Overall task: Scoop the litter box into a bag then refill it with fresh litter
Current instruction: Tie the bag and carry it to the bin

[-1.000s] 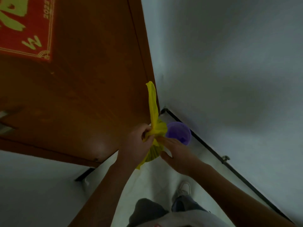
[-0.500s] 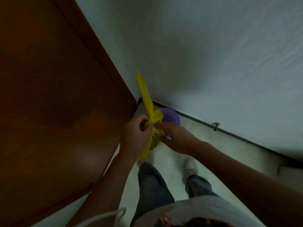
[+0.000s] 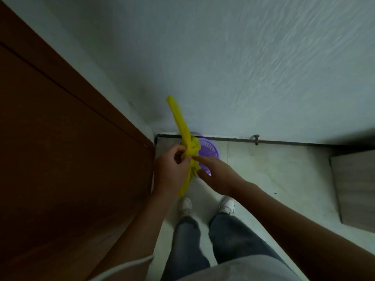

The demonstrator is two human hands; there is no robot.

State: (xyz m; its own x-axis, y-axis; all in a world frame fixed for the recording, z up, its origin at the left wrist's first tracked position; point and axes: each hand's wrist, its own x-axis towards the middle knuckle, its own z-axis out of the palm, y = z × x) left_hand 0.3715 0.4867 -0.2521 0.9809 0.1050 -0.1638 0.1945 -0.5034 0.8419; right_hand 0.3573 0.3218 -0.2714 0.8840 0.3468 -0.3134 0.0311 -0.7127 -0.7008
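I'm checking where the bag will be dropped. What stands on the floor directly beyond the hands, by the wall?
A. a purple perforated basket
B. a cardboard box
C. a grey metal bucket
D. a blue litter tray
A: a purple basket with small holes stands on the pale floor against the wall, partly hidden by the yellow bag that the left hand grips.

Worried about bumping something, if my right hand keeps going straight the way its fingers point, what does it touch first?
Probably the yellow bag: the right hand fingertips already sit at its bunched neck, beside the left hand.
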